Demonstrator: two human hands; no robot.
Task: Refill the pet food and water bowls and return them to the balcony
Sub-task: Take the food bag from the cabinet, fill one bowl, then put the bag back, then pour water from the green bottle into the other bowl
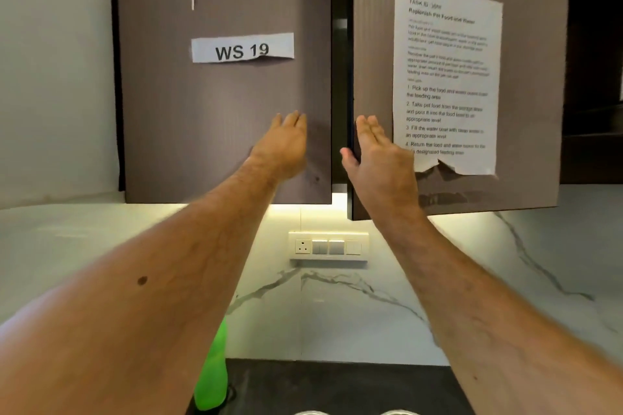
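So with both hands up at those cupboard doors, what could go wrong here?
The right hand has its thumb at the edge of the ajar right door; if that door swings shut, fingers could get pinched. The torn task sheet taped to it might rip further. Below, the green bottle on the counter sits close under the left forearm and could be knocked over.

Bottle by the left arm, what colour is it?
Bright green bottle, seen in the head view.

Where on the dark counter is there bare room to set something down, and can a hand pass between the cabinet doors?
The dark counter shows a bare strip between the green bottle and the right forearm. Its near edge is crowded: two metal rims peek in. Between the left door and the ajar right door the gap is narrow; the right hand is at its edge.
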